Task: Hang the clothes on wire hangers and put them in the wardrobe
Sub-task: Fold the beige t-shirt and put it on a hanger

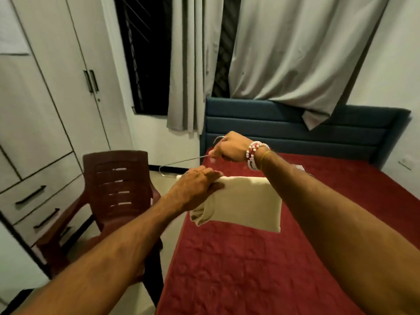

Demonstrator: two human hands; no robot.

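Bedroom, red bed point(250, 269) lying below both hands. Right hand point(229, 147) is clenching the wire hanger point(179, 162) at its hook end. Left hand point(195, 186) is pinching the folded cream cloth point(245, 201) draped over the hanger's bar, straightening it. Chair point(118, 185) standing left of the hands, wardrobe point(45, 98) with doors closed further left. Step looks like draping; next probably calls for opening the wardrobe.

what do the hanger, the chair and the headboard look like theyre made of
The hanger: thin bare metal wire, pale grey with a slight glint, bent at its corner. The chair: moulded plastic, dark reddish-brown with a soft sheen and slots cut into the back. The headboard: upholstered in dark blue-green padded horizontal bands, matte; fabric or faux leather, hard to tell.
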